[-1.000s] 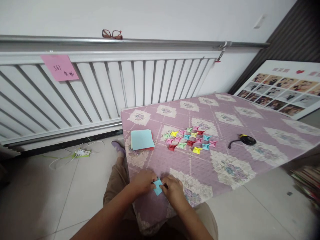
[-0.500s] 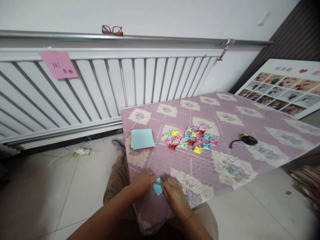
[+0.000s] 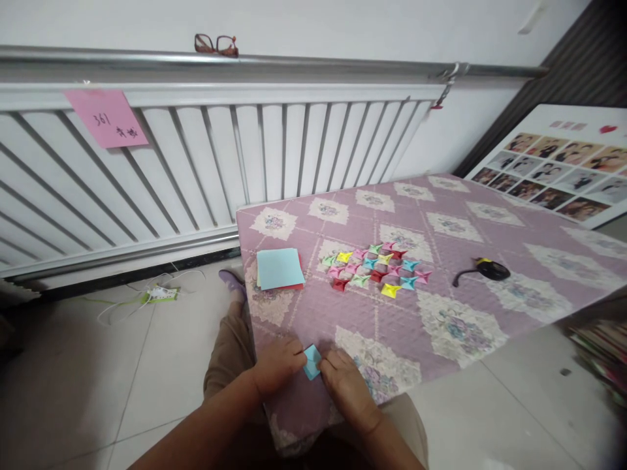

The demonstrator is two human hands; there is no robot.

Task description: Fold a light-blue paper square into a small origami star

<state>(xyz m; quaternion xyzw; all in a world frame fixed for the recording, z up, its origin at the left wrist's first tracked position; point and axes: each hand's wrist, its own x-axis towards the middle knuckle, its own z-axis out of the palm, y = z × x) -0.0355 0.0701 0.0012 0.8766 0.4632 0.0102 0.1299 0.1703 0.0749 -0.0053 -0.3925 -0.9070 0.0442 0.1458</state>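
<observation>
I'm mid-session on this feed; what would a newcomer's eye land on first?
Probably the cluster of small, brightly coloured folded papers on the purple floral tablecloth. Next, perhaps, the small light-blue paper between the left hand and right hand, near the table's closest corner. The pink note on the white radiator, upper left, also stands out.

Two bare hands face each other, fingertips close

The left forearm (image 3: 210, 418) reaches in from the near left, and the left hand (image 3: 280, 367) lies back upward, its fingers (image 3: 295, 353) bent and pointing right. The right forearm (image 3: 389, 440) slants in from the near right, toward the far left; the right hand (image 3: 347, 385) also shows its back, fingers bent, with a narrow gap between both sets of fingertips.
</observation>
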